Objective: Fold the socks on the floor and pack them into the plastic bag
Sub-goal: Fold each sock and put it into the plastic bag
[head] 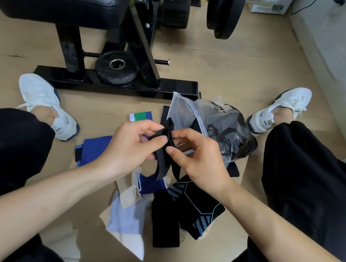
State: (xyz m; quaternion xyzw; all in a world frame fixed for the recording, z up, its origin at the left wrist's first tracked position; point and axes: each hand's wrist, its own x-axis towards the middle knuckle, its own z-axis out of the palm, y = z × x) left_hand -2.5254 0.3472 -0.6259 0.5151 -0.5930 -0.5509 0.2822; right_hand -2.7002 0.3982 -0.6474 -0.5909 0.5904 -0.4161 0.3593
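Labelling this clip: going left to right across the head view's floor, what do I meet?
white left sneaker → blue fabric sock → green-and-white sock cuff → held thin black sock → clear plastic bag → white right sneaker

Loose black trousers (311,178), white lace-up trainers (41,96), bare forearms (40,195).

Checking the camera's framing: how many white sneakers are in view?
2. The left sneaker lies beside the black bench base; the right sneaker lies just right of the plastic bag. No others show.
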